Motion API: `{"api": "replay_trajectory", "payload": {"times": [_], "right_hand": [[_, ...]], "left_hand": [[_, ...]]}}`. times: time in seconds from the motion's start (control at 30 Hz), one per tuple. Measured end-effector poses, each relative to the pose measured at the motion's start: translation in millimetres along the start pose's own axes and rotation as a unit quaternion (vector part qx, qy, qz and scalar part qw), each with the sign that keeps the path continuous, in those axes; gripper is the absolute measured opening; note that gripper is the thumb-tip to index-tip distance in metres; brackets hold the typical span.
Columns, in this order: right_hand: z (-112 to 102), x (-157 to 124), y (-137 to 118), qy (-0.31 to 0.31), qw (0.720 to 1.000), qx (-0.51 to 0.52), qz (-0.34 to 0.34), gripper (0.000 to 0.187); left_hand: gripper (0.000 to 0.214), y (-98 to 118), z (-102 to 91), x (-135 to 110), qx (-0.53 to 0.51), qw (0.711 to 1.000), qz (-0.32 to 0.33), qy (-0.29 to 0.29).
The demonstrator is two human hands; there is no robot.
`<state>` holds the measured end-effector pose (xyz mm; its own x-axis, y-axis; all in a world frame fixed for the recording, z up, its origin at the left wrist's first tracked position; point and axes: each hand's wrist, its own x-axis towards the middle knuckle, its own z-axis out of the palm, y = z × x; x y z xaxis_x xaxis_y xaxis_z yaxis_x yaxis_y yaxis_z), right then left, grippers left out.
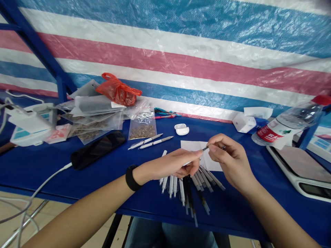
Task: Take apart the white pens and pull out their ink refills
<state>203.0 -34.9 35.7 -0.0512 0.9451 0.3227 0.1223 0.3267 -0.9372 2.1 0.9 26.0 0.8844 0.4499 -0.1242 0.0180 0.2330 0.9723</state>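
From my screen, the right hand (231,162) is pinching a thin dark piece (205,148) between thumb and forefinger, just above a white paper sheet (192,146) near the middle of the bench (51,179). The left hand (173,166), with a black wristband (133,177) at its wrist, is curled with its fingers reaching toward that pinch, though I cannot tell whether it holds anything. Under both hands, toward the front edge of the bench, white-barrelled pens (171,186) and clear tubes with dark contents (190,196) are spread in a rough fan. Two more white pens (150,142) lie apart, just beside a clear bag of brown flakes (142,132). As far as I can judge, most of the pens are gathered in the fan and only those two sit outside it, while the bags piled toward the back edge look untouched, though I cannot tell what has been done to each pen. A black phone (98,150) lies left of the hands, and a digital scale (302,168) sits at the right edge of the bench
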Motion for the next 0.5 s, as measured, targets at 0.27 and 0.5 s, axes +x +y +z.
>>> {"api": "replay_trajectory", "payload": {"times": [0.27, 0.5], "right_hand": [[0.9, -1.1, -5.0, -0.018, 0.999, -0.010, 0.028, 0.012], [6.7, 4.4, -8.5, 0.063, 0.985, 0.127, 0.095, 0.021]], "left_hand": [[0.055, 7.0, 3.0, -2.6, 0.014, 1.000, 0.027, -0.002], [0.056, 5.0, 1.2, -1.1, 0.018, 1.000, 0.024, 0.009]]}}
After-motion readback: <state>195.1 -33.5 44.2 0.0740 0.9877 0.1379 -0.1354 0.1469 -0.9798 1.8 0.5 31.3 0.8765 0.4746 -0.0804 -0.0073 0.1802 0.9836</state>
